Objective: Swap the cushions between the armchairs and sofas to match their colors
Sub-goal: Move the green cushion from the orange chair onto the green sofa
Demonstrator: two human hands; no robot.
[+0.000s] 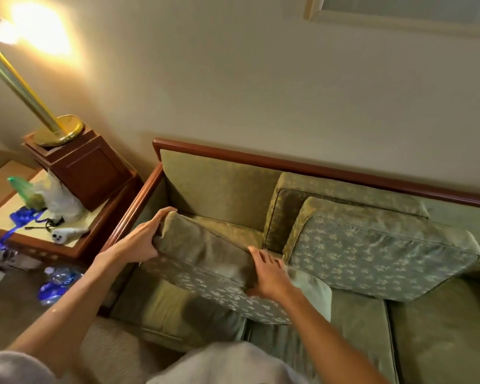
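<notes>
A furnished sitting area, likely a hotel room or a home lounge: a green upholstered sofa [372, 314] with a polished wood frame stands against a plain cream wall [233, 79], loose patterned cushions [380, 250] on it. Beside it a wooden side table [67, 245] carries a brass floor lamp [25, 87] on a wooden block, plastic bags and small clutter, with carpet [17, 314] underfoot

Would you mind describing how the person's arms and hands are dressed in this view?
Both forearms are bare to the hands: no gloves, watch or rings show on the left hand or the right hand. A short light grey sleeve covers the left shoulder at the bottom edge.
</notes>
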